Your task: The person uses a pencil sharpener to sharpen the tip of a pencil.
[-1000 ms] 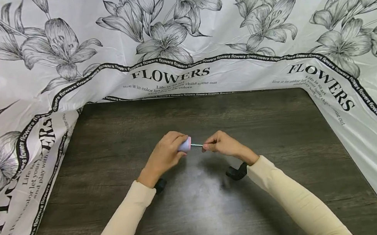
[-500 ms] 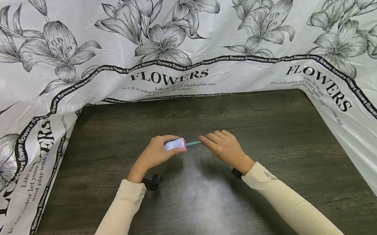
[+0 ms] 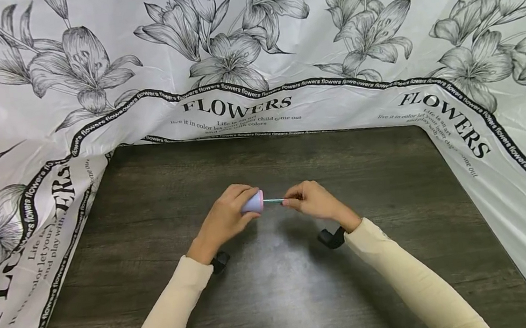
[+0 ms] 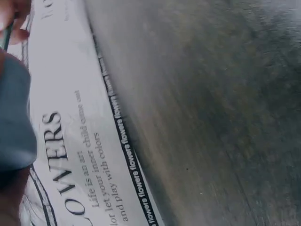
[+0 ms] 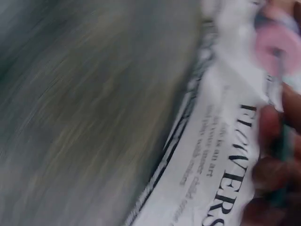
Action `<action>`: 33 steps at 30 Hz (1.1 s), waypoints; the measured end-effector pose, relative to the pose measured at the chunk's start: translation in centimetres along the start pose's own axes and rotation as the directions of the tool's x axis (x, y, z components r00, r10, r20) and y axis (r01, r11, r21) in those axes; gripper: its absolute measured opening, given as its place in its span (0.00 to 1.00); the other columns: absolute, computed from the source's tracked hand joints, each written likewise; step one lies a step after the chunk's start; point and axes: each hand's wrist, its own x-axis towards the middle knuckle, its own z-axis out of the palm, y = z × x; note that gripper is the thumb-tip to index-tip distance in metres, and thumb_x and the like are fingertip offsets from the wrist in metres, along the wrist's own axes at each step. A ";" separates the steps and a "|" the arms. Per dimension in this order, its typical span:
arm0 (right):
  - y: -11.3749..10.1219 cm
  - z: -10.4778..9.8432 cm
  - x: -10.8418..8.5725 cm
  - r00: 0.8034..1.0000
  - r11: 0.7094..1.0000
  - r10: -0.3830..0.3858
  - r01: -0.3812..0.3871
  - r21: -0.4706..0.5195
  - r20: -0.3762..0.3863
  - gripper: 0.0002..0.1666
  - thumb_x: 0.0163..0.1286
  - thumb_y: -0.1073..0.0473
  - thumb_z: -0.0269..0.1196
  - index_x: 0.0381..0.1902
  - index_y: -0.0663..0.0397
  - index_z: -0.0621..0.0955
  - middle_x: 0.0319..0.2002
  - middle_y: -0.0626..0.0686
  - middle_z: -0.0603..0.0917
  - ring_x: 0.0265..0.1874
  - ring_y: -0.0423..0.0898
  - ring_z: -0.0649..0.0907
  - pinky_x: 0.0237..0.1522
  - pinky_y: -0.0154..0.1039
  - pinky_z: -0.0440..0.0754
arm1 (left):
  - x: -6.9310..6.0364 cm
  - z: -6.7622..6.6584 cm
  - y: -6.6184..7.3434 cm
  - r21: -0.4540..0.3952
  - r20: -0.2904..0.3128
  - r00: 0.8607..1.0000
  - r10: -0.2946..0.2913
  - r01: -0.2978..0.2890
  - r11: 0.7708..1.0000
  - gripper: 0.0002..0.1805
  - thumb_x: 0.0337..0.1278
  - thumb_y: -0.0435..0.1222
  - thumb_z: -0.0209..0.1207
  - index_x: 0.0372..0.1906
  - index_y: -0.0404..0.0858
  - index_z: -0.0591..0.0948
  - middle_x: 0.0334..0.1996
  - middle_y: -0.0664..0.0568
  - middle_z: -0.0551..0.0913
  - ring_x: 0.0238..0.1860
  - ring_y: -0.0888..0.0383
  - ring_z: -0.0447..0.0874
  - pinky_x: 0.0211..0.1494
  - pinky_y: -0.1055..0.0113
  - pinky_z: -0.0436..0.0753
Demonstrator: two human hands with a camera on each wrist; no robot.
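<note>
My left hand (image 3: 223, 220) grips a lavender, barrel-shaped pencil sharpener (image 3: 252, 203) above the table, its pink round end facing right. A thin teal pencil (image 3: 273, 201) runs level from the middle of that end to my right hand (image 3: 315, 201), whose thumb and fingers pinch it. In the right wrist view the pencil (image 5: 283, 141) enters the centre of the pink end (image 5: 268, 49); the picture is blurred. The left wrist view shows the sharpener's curved body (image 4: 14, 117) at the left edge. The pencil's tip is hidden inside the sharpener.
Both hands are over a dark wood-grain table (image 3: 278, 297). A white cloth (image 3: 237, 113) with printed flowers and lettering hangs behind and beside it. Black wrist-camera mounts (image 3: 332, 238) sit below the wrists.
My right hand turned over the pencil, back of the hand up half a second ago, and has now turned back. The left hand and sharpener shifted left, then right again.
</note>
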 end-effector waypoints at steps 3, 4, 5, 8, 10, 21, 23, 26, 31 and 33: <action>0.3 1.0 -0.2 0.933 0.871 -0.323 0.229 -0.434 -0.156 0.10 0.63 0.59 0.66 0.42 0.55 0.85 0.26 0.48 0.83 0.16 0.37 0.74 0.20 0.32 0.72 | 0.0 -0.8 -0.4 -0.128 0.099 0.983 -0.155 0.167 0.978 0.29 0.46 0.39 0.71 0.56 0.34 0.78 0.49 0.45 0.81 0.44 0.51 0.79 0.43 0.59 0.80; 0.4 1.3 -0.2 0.888 0.789 -0.421 0.258 -0.558 -0.185 0.10 0.63 0.59 0.66 0.42 0.55 0.84 0.28 0.48 0.83 0.19 0.38 0.76 0.22 0.32 0.73 | 0.1 -1.1 -0.5 -0.170 0.148 0.966 -0.211 0.235 0.957 0.29 0.48 0.41 0.70 0.57 0.35 0.78 0.49 0.45 0.81 0.42 0.52 0.79 0.41 0.60 0.80; 0.6 1.5 -0.2 0.838 0.700 -0.510 0.271 -0.661 -0.196 0.10 0.64 0.59 0.65 0.42 0.54 0.84 0.31 0.48 0.83 0.22 0.39 0.78 0.23 0.32 0.74 | 0.1 -1.5 -0.6 -0.206 0.203 0.944 -0.260 0.301 0.931 0.29 0.50 0.43 0.69 0.58 0.35 0.78 0.49 0.44 0.81 0.40 0.53 0.79 0.39 0.62 0.79; 1.0 1.9 -0.3 0.713 0.489 -0.679 0.262 -0.832 -0.174 0.09 0.71 0.60 0.58 0.43 0.53 0.84 0.31 0.48 0.82 0.26 0.42 0.79 0.26 0.33 0.72 | 0.4 -2.2 -0.9 -0.276 0.358 0.866 -0.350 0.456 0.846 0.28 0.54 0.46 0.66 0.58 0.38 0.78 0.47 0.44 0.82 0.36 0.55 0.77 0.36 0.64 0.77; 1.2 2.1 -0.4 0.654 0.402 -0.738 0.230 -0.886 -0.165 0.13 0.75 0.60 0.51 0.43 0.53 0.84 0.30 0.47 0.82 0.26 0.43 0.78 0.25 0.33 0.68 | 0.5 -2.4 -1.0 -0.290 0.418 0.832 -0.365 0.503 0.814 0.27 0.56 0.46 0.65 0.58 0.38 0.79 0.45 0.44 0.83 0.36 0.55 0.77 0.37 0.64 0.77; 0.2 0.7 -0.9 1.000 0.997 -0.014 0.014 0.071 0.001 0.14 0.70 0.59 0.58 0.41 0.63 0.86 0.31 0.51 0.86 0.23 0.34 0.76 0.30 0.33 0.77 | 0.6 -0.7 0.9 0.040 0.060 0.997 0.056 -0.058 0.998 0.30 0.37 0.34 0.74 0.52 0.31 0.80 0.47 0.44 0.81 0.49 0.49 0.79 0.52 0.56 0.80; -0.1 0.0 -0.7 0.984 0.954 0.154 -0.171 0.246 0.086 0.13 0.70 0.61 0.58 0.40 0.65 0.86 0.35 0.55 0.87 0.26 0.34 0.75 0.35 0.36 0.78 | 0.5 -0.5 0.9 0.095 0.018 0.992 0.124 -0.125 0.988 0.30 0.36 0.35 0.75 0.51 0.31 0.80 0.47 0.44 0.81 0.50 0.49 0.79 0.54 0.57 0.79; -0.2 -0.1 -0.5 0.996 0.993 0.075 -0.079 0.091 0.040 0.12 0.69 0.59 0.59 0.42 0.60 0.86 0.33 0.54 0.87 0.21 0.35 0.74 0.30 0.35 0.77 | 0.3 -0.5 0.6 0.060 0.012 0.997 0.080 -0.081 0.995 0.30 0.39 0.36 0.74 0.52 0.32 0.79 0.47 0.45 0.80 0.50 0.51 0.78 0.52 0.58 0.79; 0.1 1.3 -0.6 0.876 0.751 -0.445 0.250 -0.611 -0.188 0.11 0.65 0.56 0.65 0.42 0.55 0.83 0.30 0.48 0.84 0.20 0.39 0.77 0.22 0.32 0.73 | 0.2 -1.4 0.0 -0.166 0.176 0.967 -0.183 0.212 0.963 0.28 0.51 0.39 0.69 0.58 0.34 0.77 0.49 0.44 0.81 0.42 0.52 0.79 0.42 0.59 0.79; 0.4 1.8 -0.6 0.779 0.589 -0.592 0.245 -0.770 -0.205 0.10 0.64 0.56 0.65 0.41 0.54 0.82 0.31 0.48 0.83 0.25 0.41 0.79 0.26 0.33 0.74 | 0.5 -1.9 -0.1 -0.223 0.275 0.926 -0.260 0.324 0.919 0.27 0.54 0.42 0.66 0.58 0.34 0.77 0.48 0.44 0.82 0.38 0.53 0.78 0.39 0.61 0.78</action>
